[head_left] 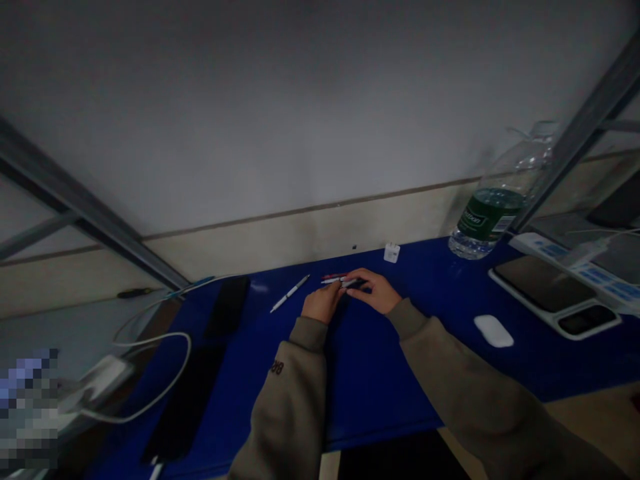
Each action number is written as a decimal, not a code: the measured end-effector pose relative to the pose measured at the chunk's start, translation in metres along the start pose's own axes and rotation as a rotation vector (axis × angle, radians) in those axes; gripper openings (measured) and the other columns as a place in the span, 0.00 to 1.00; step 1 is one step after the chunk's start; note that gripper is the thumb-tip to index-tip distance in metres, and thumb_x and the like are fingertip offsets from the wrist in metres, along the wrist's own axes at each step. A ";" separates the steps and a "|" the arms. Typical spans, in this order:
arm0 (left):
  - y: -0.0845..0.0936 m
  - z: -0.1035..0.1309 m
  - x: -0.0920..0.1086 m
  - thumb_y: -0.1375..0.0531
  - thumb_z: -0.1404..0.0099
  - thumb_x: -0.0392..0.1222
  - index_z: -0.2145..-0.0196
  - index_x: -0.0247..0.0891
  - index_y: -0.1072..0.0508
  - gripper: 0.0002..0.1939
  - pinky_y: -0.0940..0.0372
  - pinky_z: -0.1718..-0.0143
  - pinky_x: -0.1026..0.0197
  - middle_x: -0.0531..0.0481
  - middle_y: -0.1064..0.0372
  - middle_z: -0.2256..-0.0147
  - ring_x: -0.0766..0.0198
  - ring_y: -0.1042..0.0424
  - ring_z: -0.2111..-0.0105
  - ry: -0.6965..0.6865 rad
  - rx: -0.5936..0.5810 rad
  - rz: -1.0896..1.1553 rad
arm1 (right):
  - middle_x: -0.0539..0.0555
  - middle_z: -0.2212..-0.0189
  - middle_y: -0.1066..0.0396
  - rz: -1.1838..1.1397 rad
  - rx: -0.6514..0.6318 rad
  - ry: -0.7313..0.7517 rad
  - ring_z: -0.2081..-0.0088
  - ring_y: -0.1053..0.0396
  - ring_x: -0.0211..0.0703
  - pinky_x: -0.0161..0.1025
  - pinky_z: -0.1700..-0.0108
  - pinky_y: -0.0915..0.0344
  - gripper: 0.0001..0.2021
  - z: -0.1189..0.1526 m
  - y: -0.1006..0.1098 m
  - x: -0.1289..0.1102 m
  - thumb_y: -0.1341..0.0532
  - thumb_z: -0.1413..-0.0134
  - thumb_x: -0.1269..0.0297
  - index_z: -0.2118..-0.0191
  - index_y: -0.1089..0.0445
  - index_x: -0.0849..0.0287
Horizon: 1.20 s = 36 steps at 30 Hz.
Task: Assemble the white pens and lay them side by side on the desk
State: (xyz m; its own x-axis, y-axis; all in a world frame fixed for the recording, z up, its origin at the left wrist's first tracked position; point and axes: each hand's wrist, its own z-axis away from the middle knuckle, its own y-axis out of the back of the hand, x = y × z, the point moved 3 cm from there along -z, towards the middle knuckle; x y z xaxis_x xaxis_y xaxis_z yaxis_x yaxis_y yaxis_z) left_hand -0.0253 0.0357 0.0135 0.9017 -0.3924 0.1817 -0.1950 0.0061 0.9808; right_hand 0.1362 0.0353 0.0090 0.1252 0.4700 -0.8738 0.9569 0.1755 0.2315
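Note:
My left hand (321, 301) and my right hand (374, 289) meet above the blue table (370, 380), toward its back edge. Between their fingertips is a slim grey-white pen (351, 283); both hands are closed on it, though the fingers cover much of it. Just behind the fingers lie a red pen (334, 275) and a white pen, close together and partly hidden. Another white-and-grey pen (291, 293) rests slantwise on the table to the left of my left hand, touching neither hand.
A large water bottle (493, 207) stands at the back right. Near it are a white plug adapter (391, 253), a white earbud case (493, 331) and a white device with dark panels (545, 283). Two dark phones (227, 307) and a looping white cable (186, 363) occupy the left.

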 end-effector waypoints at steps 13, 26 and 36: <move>0.017 0.009 0.000 0.59 0.40 0.69 0.69 0.42 0.24 0.34 0.41 0.71 0.61 0.46 0.28 0.73 0.57 0.28 0.69 0.134 0.141 -0.034 | 0.45 0.85 0.43 -0.294 0.244 -0.233 0.82 0.46 0.32 0.32 0.79 0.49 0.14 -0.003 0.010 0.016 0.42 0.48 0.54 0.68 0.30 0.61; 0.023 0.009 0.005 0.62 0.37 0.66 0.72 0.40 0.25 0.34 0.43 0.73 0.62 0.45 0.28 0.75 0.58 0.28 0.70 0.168 0.134 -0.045 | 0.59 0.66 0.30 0.610 0.577 -0.225 0.62 0.35 0.49 0.46 0.55 0.42 0.12 0.007 0.039 0.042 0.46 0.48 0.62 0.62 0.29 0.62; 0.013 0.008 0.014 0.60 0.31 0.54 0.52 0.44 0.33 0.22 0.39 0.69 0.63 0.48 0.27 0.68 0.59 0.27 0.67 0.128 0.148 -0.002 | 0.58 0.63 0.30 0.566 0.477 -0.098 0.58 0.35 0.48 0.45 0.53 0.41 0.15 0.004 0.024 0.017 0.48 0.43 0.60 0.54 0.32 0.59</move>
State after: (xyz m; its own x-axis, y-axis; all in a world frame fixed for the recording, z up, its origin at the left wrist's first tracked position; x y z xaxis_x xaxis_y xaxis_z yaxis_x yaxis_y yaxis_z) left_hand -0.0186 0.0231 0.0281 0.9419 -0.2722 0.1967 -0.2393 -0.1331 0.9618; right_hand 0.1621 0.0441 -0.0016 0.6336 0.2941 -0.7155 0.7465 -0.4754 0.4656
